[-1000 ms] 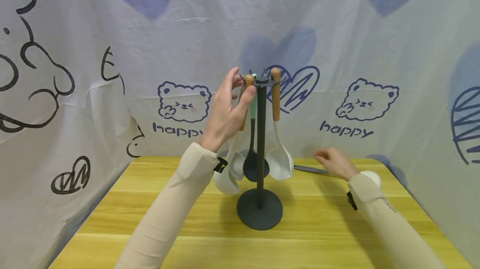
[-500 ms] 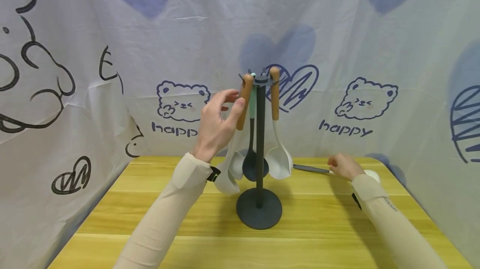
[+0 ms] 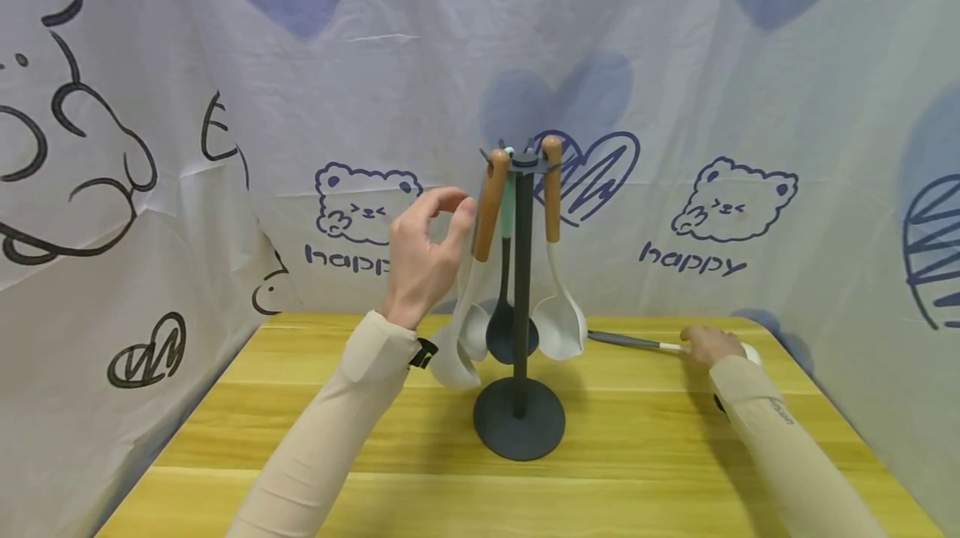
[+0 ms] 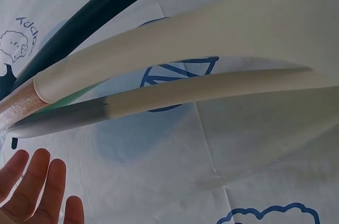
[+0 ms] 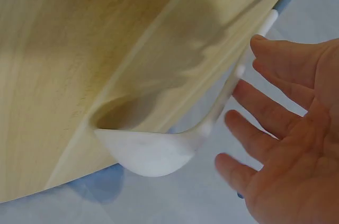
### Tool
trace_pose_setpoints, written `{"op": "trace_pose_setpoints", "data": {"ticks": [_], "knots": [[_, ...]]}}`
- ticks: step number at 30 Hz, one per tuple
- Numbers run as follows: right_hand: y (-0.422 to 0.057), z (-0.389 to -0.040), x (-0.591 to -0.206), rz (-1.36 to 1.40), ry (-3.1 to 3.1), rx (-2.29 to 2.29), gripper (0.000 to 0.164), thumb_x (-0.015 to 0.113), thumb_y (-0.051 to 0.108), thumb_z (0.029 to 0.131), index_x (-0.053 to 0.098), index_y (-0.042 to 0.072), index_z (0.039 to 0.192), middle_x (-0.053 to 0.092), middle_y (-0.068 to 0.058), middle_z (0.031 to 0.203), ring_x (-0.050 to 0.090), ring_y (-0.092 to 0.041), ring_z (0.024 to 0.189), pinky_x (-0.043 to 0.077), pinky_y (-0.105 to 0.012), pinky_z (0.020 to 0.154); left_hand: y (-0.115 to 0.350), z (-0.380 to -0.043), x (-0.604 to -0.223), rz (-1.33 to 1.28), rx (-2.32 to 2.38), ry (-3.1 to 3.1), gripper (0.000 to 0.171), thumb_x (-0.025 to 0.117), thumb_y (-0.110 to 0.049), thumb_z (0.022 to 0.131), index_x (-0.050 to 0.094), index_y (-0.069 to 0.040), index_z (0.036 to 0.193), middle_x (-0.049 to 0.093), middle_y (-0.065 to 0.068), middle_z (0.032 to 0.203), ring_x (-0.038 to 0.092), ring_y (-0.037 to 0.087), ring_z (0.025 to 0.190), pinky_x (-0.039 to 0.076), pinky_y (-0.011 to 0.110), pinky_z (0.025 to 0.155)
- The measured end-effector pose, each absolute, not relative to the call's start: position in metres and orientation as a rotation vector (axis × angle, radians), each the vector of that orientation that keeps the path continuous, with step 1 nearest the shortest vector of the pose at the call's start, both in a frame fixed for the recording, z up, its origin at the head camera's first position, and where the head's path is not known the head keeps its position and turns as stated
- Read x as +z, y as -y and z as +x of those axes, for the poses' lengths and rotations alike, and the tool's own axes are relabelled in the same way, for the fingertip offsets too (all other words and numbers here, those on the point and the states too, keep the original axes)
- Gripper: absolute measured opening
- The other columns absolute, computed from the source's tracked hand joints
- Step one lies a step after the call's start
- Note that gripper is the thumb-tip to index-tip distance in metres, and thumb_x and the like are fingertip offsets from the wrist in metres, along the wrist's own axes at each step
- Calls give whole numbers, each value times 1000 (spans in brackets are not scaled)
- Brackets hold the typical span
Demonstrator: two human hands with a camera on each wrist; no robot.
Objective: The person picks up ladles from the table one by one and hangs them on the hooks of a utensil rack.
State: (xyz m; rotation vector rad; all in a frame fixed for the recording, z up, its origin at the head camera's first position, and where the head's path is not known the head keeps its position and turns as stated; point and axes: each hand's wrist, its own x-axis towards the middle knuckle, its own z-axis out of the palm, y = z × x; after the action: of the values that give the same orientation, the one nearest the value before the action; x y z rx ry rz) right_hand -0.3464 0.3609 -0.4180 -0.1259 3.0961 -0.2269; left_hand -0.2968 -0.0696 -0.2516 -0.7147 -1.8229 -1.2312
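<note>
My left hand is raised just left of a wooden-handled white ladle hanging on a black utensil stand. Its thumb and fingers curve without holding anything; in the left wrist view its spread fingers lie below the handles. At the right, a white ladle with a grey handle lies on the table. Over its white shaft reaches my right hand. In the right wrist view, the loosely spread fingers come right up to that shaft, and the white bowl shows beyond them.
Also on the stand hang a black spoon with a green handle and another wooden-handled white utensil. The round black base stands on the wooden table. A printed cloth encloses the back and sides.
My left hand has come off the top of the hanging ladle's handle, moving down and left. My right hand has moved rightward and down along the lying ladle.
</note>
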Motion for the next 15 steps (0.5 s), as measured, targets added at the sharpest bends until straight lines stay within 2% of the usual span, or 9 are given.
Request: {"op": "trace_pose_setpoints", "data": {"ticks": [3, 9, 15], "knots": [[-363, -347, -420, -96, -3082, -227, 39, 56, -1, 87, 58, -8, 125, 57, -35, 126, 52, -57, 114, 35, -74, 95, 70, -296, -251, -716, -1238, 1821, 37, 54, -36, 96, 68, -5, 110, 71, 10, 107, 63, 20, 101, 45, 38, 97], [-362, -347, -420, -80, -3084, -208, 39, 58, -4, 80, 63, -5, 119, 61, -33, 119, 58, -53, 106, 45, -69, 83, 70, -298, -253, -736, -1253, 1825, 34, 55, -32, 96, 68, -3, 109, 71, 12, 105, 64, 22, 96, 51, 45, 89], [-363, -347, -427, -71, -3134, -169, 26, 59, -3, 85, 69, 0, 110, 67, -29, 109, 62, -48, 96, 48, -66, 77, 71, -298, -255, -737, -1266, 1834, 33, 56, -32, 96, 68, -4, 109, 71, 10, 105, 64, 21, 93, 53, 38, 84]]}}
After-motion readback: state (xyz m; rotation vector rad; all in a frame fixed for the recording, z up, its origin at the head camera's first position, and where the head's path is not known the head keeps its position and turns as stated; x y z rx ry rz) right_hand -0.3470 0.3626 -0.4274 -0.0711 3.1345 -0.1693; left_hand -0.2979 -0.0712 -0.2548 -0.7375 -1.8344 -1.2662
